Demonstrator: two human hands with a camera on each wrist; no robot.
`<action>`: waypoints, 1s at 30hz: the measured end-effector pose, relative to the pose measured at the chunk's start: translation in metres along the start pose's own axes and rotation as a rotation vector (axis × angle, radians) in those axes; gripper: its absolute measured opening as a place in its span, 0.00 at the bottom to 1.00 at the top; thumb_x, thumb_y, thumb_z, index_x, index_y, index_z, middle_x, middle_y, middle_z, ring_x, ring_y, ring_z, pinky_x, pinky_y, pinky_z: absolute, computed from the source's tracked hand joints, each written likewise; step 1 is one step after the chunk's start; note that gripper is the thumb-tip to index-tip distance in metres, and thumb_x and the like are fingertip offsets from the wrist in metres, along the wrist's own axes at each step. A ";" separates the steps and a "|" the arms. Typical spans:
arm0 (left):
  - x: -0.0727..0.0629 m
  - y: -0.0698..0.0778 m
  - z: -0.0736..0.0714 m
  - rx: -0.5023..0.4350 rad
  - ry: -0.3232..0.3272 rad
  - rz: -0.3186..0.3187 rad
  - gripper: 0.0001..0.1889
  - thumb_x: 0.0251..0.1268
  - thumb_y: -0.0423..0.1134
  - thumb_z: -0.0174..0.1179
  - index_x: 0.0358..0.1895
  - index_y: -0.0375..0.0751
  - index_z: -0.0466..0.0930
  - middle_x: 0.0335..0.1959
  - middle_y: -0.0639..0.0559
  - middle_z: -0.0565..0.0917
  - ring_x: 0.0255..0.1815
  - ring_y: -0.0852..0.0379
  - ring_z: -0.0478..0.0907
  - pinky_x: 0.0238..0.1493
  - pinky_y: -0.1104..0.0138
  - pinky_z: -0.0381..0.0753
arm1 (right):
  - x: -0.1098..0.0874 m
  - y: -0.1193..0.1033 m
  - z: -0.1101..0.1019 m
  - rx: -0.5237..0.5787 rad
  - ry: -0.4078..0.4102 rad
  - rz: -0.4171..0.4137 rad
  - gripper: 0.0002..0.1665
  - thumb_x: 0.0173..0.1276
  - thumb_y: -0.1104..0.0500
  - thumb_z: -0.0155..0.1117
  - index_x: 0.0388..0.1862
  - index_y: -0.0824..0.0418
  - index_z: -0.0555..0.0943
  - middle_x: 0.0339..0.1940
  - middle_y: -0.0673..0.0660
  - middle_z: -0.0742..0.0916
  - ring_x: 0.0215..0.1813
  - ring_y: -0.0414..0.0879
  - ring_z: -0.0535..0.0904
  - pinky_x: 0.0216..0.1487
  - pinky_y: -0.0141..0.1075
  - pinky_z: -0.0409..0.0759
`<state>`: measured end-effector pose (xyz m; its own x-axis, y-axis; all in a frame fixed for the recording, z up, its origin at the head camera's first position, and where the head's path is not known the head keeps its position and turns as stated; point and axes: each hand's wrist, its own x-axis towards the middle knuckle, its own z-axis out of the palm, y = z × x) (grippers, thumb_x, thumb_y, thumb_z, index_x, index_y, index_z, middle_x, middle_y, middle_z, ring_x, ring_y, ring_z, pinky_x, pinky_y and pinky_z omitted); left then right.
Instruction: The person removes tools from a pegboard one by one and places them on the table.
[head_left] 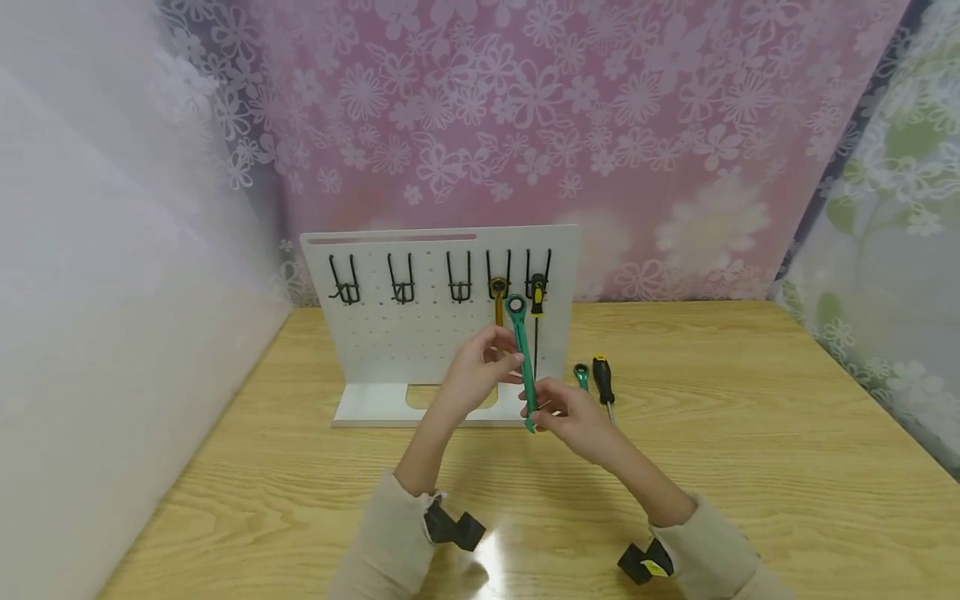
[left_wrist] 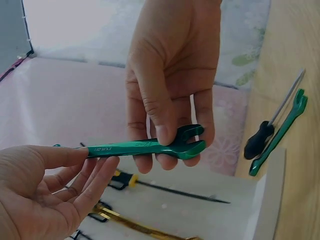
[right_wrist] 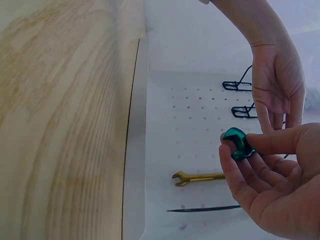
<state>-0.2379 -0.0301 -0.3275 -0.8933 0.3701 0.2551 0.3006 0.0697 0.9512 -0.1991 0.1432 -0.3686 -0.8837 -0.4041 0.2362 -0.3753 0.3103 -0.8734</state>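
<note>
Both hands hold one green combination wrench [head_left: 524, 354] in front of the pegboard, its ring end up and its open end down. My left hand [head_left: 480, 367] pinches the shaft between thumb and fingers, as the left wrist view also shows. Lower down, my right hand [head_left: 573, 421] pinches the wrench by its open-ended jaw, thumb on one side and fingers behind. In the right wrist view only the green open end [right_wrist: 239, 145] shows at the right fingertips. Behind the wrench, a gold wrench [head_left: 498, 308] and a black-and-yellow screwdriver [head_left: 537, 296] hang on hooks.
The white pegboard [head_left: 390, 350] stands on the wooden table [head_left: 712, 400]. Three black double hooks, such as the far-left hook [head_left: 347, 287], carry nothing. Right of the board lie a second green wrench [head_left: 582, 375] and a black-handled screwdriver [head_left: 603, 382]. Patterned curtains [head_left: 487, 125] hang behind.
</note>
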 end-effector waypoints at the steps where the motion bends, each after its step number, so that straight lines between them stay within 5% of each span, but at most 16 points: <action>1: 0.001 -0.001 0.004 -0.006 0.005 0.004 0.09 0.65 0.28 0.54 0.46 0.30 0.72 0.38 0.43 0.76 0.35 0.49 0.77 0.35 0.64 0.81 | -0.002 0.001 -0.002 -0.008 0.007 -0.004 0.11 0.64 0.72 0.56 0.45 0.70 0.75 0.35 0.62 0.82 0.35 0.51 0.80 0.37 0.50 0.79; 11: 0.012 -0.010 0.042 -0.079 0.080 0.025 0.09 0.63 0.28 0.56 0.46 0.30 0.74 0.37 0.45 0.77 0.35 0.47 0.78 0.36 0.60 0.81 | -0.020 0.007 -0.021 0.011 0.061 0.045 0.12 0.64 0.73 0.55 0.47 0.72 0.74 0.36 0.65 0.81 0.36 0.52 0.80 0.39 0.47 0.79; 22: 0.022 -0.026 0.081 -0.048 0.115 0.019 0.14 0.61 0.27 0.58 0.50 0.37 0.76 0.37 0.51 0.79 0.35 0.58 0.78 0.34 0.68 0.80 | -0.038 0.023 -0.042 -0.004 0.106 0.090 0.15 0.65 0.72 0.55 0.50 0.75 0.72 0.39 0.67 0.81 0.37 0.52 0.80 0.38 0.46 0.80; 30: 0.030 -0.039 0.107 -0.029 0.121 0.010 0.19 0.58 0.26 0.60 0.53 0.44 0.76 0.35 0.56 0.79 0.35 0.62 0.77 0.33 0.70 0.78 | -0.047 0.037 -0.058 0.013 0.135 0.130 0.18 0.65 0.72 0.55 0.53 0.78 0.70 0.41 0.71 0.79 0.40 0.63 0.78 0.38 0.44 0.80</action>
<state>-0.2408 0.0772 -0.3750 -0.9246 0.2562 0.2820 0.3013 0.0387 0.9528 -0.1875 0.2231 -0.3872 -0.9543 -0.2420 0.1754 -0.2529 0.3412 -0.9053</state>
